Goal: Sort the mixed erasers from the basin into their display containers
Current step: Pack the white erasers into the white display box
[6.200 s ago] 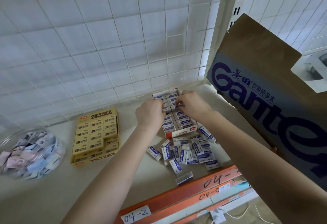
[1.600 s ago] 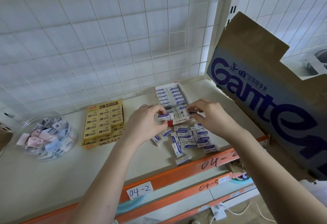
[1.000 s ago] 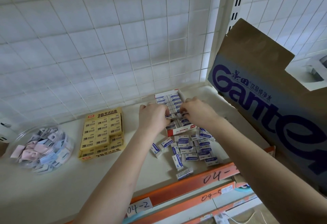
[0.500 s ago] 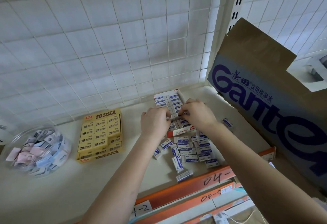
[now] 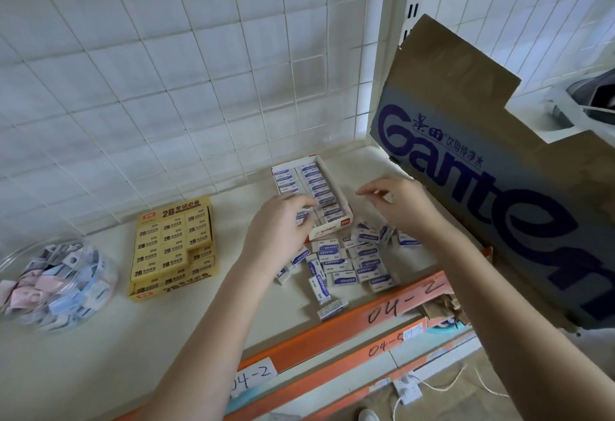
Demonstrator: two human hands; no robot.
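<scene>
On the shelf (image 5: 100, 354), left grip (image 5: 283, 224) seems to pinch one eraser (image 5: 303, 214) over the box (image 5: 329, 232); right grip (image 5: 396, 202) hangs loose, empty. Seat it flat, flush with its row.

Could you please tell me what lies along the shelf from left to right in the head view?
clear basin of mixed erasers → yellow 2B eraser box → white eraser box → cardboard carton

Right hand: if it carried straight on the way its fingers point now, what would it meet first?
The right hand points left toward the red-and-white eraser box; it would likely meet that box's right wall first, though its height is unclear.
</scene>
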